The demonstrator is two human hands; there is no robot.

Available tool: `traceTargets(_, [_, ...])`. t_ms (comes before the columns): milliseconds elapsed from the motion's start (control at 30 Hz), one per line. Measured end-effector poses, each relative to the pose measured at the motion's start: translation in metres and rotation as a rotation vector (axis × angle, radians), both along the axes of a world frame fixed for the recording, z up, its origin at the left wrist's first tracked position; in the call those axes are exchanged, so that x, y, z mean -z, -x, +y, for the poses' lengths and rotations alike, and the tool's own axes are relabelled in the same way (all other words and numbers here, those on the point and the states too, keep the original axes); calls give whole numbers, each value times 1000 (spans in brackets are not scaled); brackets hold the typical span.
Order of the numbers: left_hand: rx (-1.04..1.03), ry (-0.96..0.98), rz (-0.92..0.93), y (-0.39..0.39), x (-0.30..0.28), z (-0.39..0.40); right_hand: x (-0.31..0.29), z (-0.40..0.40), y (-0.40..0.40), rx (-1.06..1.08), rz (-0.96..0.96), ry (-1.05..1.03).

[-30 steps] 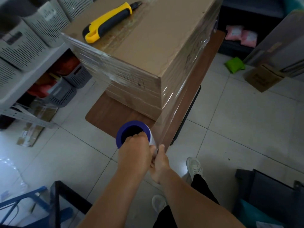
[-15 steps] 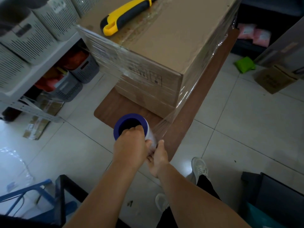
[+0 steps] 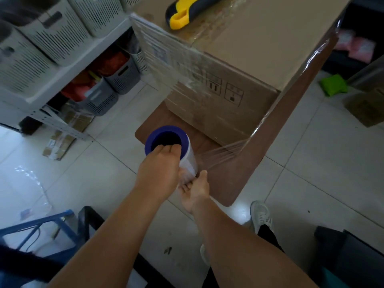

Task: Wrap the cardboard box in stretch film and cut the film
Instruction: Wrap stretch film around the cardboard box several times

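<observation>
A large cardboard box [image 3: 249, 59] stands on a low brown table [image 3: 224, 173], its sides covered in clear film. A yellow and black utility knife [image 3: 182, 11] lies on the box top. My left hand [image 3: 160, 173] grips the top of a stretch film roll [image 3: 172, 148] with a blue core, fingers hooked into the core. From below, my right hand [image 3: 195, 190] holds the roll's lower end. A taut band of film [image 3: 224, 154] runs from the roll to the box's near right corner.
Grey shelves with perforated bins [image 3: 41, 38] stand at the left, more bins [image 3: 108, 84] under them. A blue frame [image 3: 41, 225] is at lower left. A green pouch [image 3: 334, 85] and a small carton [image 3: 365, 109] lie on the tiled floor at right. My shoe [image 3: 259, 215] is near the table corner.
The view and both hands with the roll have shifted left around the box's near corner. The film now stretches from the roll to the right, across the near face.
</observation>
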State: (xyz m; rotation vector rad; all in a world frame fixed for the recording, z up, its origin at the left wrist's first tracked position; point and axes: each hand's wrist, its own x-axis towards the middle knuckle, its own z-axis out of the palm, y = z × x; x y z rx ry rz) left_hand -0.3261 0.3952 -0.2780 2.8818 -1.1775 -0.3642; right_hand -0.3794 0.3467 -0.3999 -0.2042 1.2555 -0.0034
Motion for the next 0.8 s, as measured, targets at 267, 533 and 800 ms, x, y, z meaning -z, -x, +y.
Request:
traceTargets(267, [-3,32,-20,-11,2,-2,1,0,-5,-5,-87,14])
traceTargets(533, [-18,75,-27,-9,2,-2,-10,-4,4,-29,-120,-4])
traceTargets(800, [-48,76,-33,5,12,-5,-36,-13,21,-61,-161,-3])
